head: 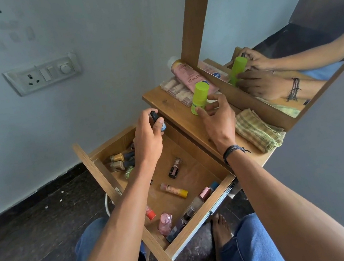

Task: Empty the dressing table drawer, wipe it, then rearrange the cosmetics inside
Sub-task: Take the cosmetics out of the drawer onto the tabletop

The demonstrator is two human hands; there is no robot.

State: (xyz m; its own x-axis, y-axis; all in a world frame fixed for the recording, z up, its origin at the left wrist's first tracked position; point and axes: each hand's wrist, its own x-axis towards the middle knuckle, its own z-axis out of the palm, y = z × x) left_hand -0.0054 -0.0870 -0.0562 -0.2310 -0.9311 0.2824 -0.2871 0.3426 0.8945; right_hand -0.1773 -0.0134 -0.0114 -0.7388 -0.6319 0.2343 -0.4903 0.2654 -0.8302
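Cosmetics [173, 190] are lying loose across the floor of the open drawer [200, 218], which is filling the lower centre of the frame just above my knees. Nearest me, in its bottom corner, a pink perfume bottle [165, 222] is resting beside a row of slim bottles [197, 203] along the right wall. These are looking like glass, so I am judging them hard, slick and breakable, best taken one at a time around the body rather than by the cap.

Further up, at the drawer's left edge, nail polish bottles [119, 160] are bunching together. Above them my left hand [148, 134] is gripping a small dark-capped bottle [157, 119], fingers curled round it, over the drawer's far end.

To the right, my right hand [217, 118] is holding the lower part of a green bottle [199, 96] between thumb and fingertips as it is standing upright on the tabletop [161, 100]. It is looking like light plastic, tall and easy to tip.

A folded checked cloth [257, 132] is lying at centre right, handy for the wiping. Beyond, a pink bottle [189, 78] is lying across a clear case [177, 91] against the mirror [259, 3], which is reflecting both hands.
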